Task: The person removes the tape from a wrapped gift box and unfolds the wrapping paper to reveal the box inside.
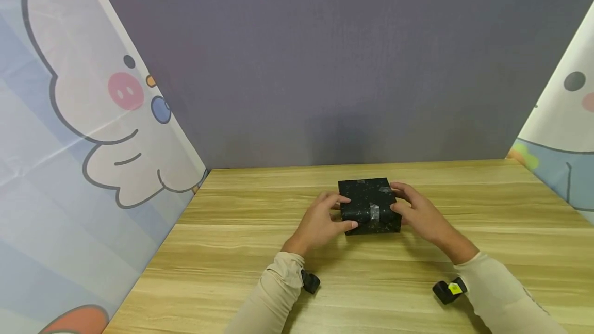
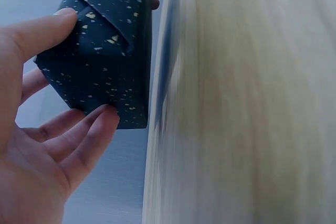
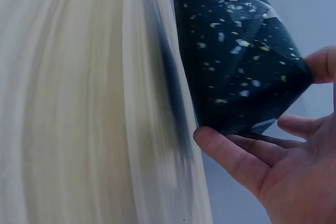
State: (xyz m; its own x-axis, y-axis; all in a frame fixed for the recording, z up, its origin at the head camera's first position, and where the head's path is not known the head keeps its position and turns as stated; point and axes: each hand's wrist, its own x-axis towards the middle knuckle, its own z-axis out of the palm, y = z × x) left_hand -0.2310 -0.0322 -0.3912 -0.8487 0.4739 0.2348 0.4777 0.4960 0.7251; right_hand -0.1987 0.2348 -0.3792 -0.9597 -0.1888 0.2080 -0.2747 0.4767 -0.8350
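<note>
A box wrapped in black paper with pale flecks is between my two hands, in the middle of the head view. Clear tape crosses its near top edge. My left hand holds the left end, thumb at the near side and fingers spread over the end, as the left wrist view shows. At the opposite end my right hand grips it likewise, the thumb on a near edge. In the right wrist view, the fingertips touch the lower edge. Whether the box rests on the table or hovers just above, I cannot tell.
The wood-grain table ends at a grey panel behind the box. Cartoon-printed sheets flank it, one on the left and another on the right. A small black camera sits at my left wrist, another at the right.
</note>
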